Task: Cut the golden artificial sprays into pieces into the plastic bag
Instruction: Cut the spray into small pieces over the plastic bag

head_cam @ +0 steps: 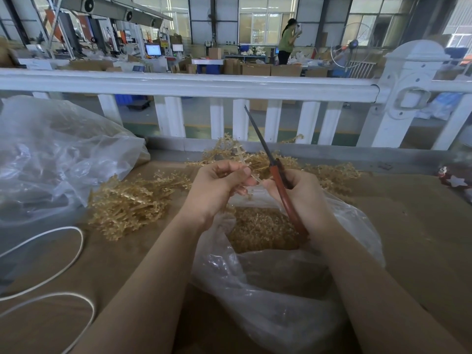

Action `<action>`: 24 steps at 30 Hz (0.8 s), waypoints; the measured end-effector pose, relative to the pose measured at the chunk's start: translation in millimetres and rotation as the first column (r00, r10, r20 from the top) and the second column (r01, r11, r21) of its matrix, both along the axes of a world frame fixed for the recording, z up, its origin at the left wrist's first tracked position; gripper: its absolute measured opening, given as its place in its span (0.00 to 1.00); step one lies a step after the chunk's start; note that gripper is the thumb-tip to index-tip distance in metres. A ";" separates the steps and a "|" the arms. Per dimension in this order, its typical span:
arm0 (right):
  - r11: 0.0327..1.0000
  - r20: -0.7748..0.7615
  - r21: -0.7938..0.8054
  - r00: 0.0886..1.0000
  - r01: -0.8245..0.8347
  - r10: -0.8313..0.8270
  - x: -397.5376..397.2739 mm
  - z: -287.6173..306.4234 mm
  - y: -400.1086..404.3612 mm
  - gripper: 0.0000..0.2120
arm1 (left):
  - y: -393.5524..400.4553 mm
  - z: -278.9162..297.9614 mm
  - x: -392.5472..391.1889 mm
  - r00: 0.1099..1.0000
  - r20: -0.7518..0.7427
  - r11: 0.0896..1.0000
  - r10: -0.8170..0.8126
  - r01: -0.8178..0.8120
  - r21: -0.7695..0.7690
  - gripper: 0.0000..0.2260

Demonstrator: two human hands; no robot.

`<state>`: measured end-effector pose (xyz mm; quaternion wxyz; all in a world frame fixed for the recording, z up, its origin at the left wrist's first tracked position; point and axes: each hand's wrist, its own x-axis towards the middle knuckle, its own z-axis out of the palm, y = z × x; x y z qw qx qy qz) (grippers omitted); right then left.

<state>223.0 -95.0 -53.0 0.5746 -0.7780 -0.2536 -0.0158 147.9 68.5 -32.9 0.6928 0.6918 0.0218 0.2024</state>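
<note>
My left hand point(219, 187) pinches the pale stem of a golden spray point(238, 152) that sticks up above the open plastic bag point(275, 290). My right hand point(304, 200) grips red-handled scissors point(286, 195), blades together and pointing up and away. Both hands hover over the bag's mouth, where cut golden pieces point(260, 228) lie heaped. Uncut golden sprays lie in a pile to the left point(132, 198) and in another behind the hands point(327, 172) on the brown table.
A large crumpled clear bag point(58, 154) fills the table's left side. White cord loops point(51, 267) lie at the front left. A white railing point(204, 85) runs along the table's far edge. A small red ornament point(454, 178) sits at the right edge. A person stands far behind.
</note>
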 end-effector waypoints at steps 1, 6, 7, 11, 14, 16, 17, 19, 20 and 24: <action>1.000 -0.002 0.006 1.000 0.006 -0.006 -0.4 0.4 0.1 0.09 | -0.5 -0.2 0.1 1.000 0.014 1.000 0.016 -0.016 -0.006 0.04; 0.976 0.172 -0.192 0.983 0.104 -0.071 -5.4 -0.1 -2.4 0.29 | 3.2 -0.4 -0.2 0.994 0.042 0.990 0.104 -0.099 -0.098 0.02; 0.959 0.216 -0.253 0.974 0.128 -0.073 -5.9 -0.5 -2.6 0.31 | 4.1 0.0 -0.5 0.993 0.047 0.989 0.111 -0.106 -0.104 0.02; 0.880 0.384 -0.413 0.921 0.235 -0.066 -7.7 -0.3 -2.0 0.30 | 6.0 0.4 -2.0 0.990 0.082 0.992 0.117 -0.112 -0.055 0.07; 0.869 0.416 -0.418 0.906 0.263 -0.074 -8.7 -0.4 -2.6 0.29 | 6.4 0.6 -3.5 0.992 0.089 0.995 0.094 -0.090 -0.049 0.10; 0.861 0.422 -0.431 0.904 0.270 -0.072 -9.1 0.1 -3.3 0.28 | 6.3 0.4 -3.3 0.994 0.085 0.996 0.072 -0.067 -0.065 0.10; 0.858 0.428 -0.434 0.901 0.275 -0.072 -9.1 0.1 -3.5 0.27 | 6.2 0.1 -3.0 0.994 0.088 0.995 0.062 -0.055 -0.078 0.10; 0.858 0.443 -0.427 0.893 0.286 -0.078 -9.3 -0.1 -3.8 0.27 | 6.6 -0.6 -2.7 0.995 0.094 0.995 0.042 -0.033 -0.093 0.08; 0.858 0.447 -0.425 0.891 0.289 -0.080 -9.4 -0.3 -4.0 0.27 | 6.9 -0.8 -2.9 0.995 0.095 0.996 0.030 -0.021 -0.092 0.08; 0.838 0.475 -0.443 0.876 0.319 -0.082 -8.6 -1.1 -3.8 0.27 | 8.2 -2.5 -1.1 0.998 0.066 0.997 0.024 -0.020 -0.072 0.06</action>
